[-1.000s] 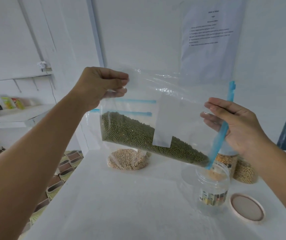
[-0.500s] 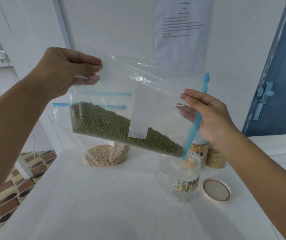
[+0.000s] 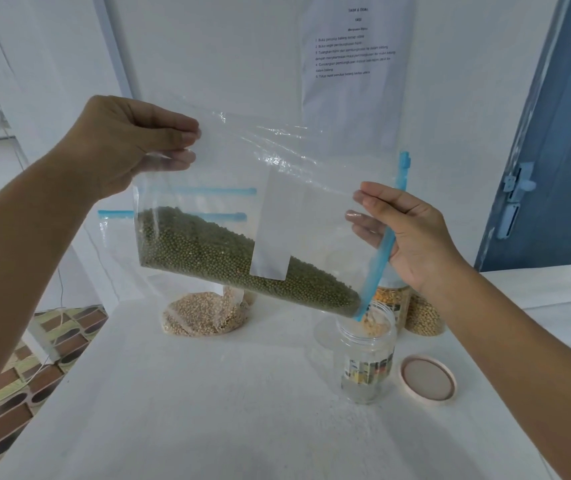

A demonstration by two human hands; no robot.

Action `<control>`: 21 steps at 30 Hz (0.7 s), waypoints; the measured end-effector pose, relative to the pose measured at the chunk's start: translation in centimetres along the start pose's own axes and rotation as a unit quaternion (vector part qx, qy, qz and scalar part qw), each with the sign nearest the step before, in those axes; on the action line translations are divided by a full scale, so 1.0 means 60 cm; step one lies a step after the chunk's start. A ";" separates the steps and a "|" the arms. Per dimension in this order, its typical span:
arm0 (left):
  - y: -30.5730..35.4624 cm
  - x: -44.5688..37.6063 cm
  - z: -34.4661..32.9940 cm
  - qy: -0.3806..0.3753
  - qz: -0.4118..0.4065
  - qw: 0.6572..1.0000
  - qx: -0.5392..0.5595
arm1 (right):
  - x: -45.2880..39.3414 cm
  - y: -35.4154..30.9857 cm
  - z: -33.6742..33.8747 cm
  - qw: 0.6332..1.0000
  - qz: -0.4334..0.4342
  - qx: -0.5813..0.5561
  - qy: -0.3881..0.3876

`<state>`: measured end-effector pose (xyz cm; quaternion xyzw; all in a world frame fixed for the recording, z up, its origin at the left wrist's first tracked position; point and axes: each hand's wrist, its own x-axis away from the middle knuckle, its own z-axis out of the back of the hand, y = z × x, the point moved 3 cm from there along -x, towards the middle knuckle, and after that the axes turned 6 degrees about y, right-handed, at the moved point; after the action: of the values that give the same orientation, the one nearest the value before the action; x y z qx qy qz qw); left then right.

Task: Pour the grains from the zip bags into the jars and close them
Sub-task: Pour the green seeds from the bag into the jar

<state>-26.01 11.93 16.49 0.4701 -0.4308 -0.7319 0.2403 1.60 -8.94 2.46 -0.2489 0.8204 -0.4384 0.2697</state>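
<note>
On a white bench point(image 3: 208, 393) near its far right edge, we tilt the zip bag point(image 3: 242, 251) over the open jar point(image 3: 367, 362). Left hand point(image 3: 131, 140) pinches its raised corner; right hand point(image 3: 412, 233) grips the mouth. A misaligned corner may spill grains beside the narrow rim.

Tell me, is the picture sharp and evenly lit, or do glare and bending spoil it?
Head view: soft, even light; white glare streaks on the zip bag held by the left hand and right hand; wide-angle bending curves the door; the wall notice is too soft to read.
</note>
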 end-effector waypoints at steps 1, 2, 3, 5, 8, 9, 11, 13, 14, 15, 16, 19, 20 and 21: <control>0.000 0.000 0.000 -0.001 -0.001 1.000 0.000 | 0.000 0.000 -0.001 1.000 0.000 -0.001 0.001; 0.001 0.000 0.001 -0.001 -0.002 1.000 -0.001 | 0.000 0.000 -0.001 1.000 0.000 -0.002 0.001; 0.001 -0.001 0.002 -0.001 -0.003 1.000 -0.001 | -0.001 0.000 -0.002 1.000 0.002 -0.002 0.001; 0.001 -0.002 0.003 -0.001 -0.003 1.000 -0.001 | -0.001 -0.003 -0.004 1.000 0.005 -0.001 -0.001; 0.001 -0.003 0.007 -0.001 -0.003 1.000 0.001 | -0.001 -0.006 -0.005 1.000 0.006 -0.001 -0.003; 0.001 -0.003 0.008 -0.002 -0.004 1.000 0.002 | 0.000 -0.006 -0.006 1.000 0.006 -0.001 -0.004; 0.001 -0.002 0.010 -0.004 -0.003 1.000 0.004 | 0.001 -0.005 -0.007 1.000 0.005 -0.003 -0.007; -0.001 -0.001 0.010 -0.004 -0.002 1.000 0.005 | 0.001 -0.003 -0.007 1.000 0.002 -0.003 -0.007; -0.001 0.000 0.011 -0.003 -0.002 1.000 0.005 | 0.001 -0.003 -0.007 1.000 0.002 -0.003 -0.007; -0.002 0.000 0.011 -0.002 -0.001 1.000 0.004 | 0.001 -0.003 -0.008 1.000 0.003 -0.003 -0.007; -0.002 0.000 0.011 -0.002 -0.001 1.000 0.004 | 0.001 -0.003 -0.008 1.000 0.003 -0.003 -0.007; -0.002 0.001 0.013 -0.003 -0.002 1.000 0.003 | 0.001 -0.003 -0.009 1.000 0.004 -0.003 -0.009; -0.002 0.000 0.014 -0.003 -0.003 1.000 0.003 | 0.001 -0.003 -0.010 1.000 0.004 -0.003 -0.010; -0.001 0.000 0.015 -0.003 -0.003 1.000 0.003 | 0.002 -0.003 -0.010 1.000 0.004 -0.003 -0.010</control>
<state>-26.82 12.34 16.58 0.4702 -0.4320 -0.7328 0.2352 1.15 -8.73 2.86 -0.2510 0.8200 -0.4320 0.2791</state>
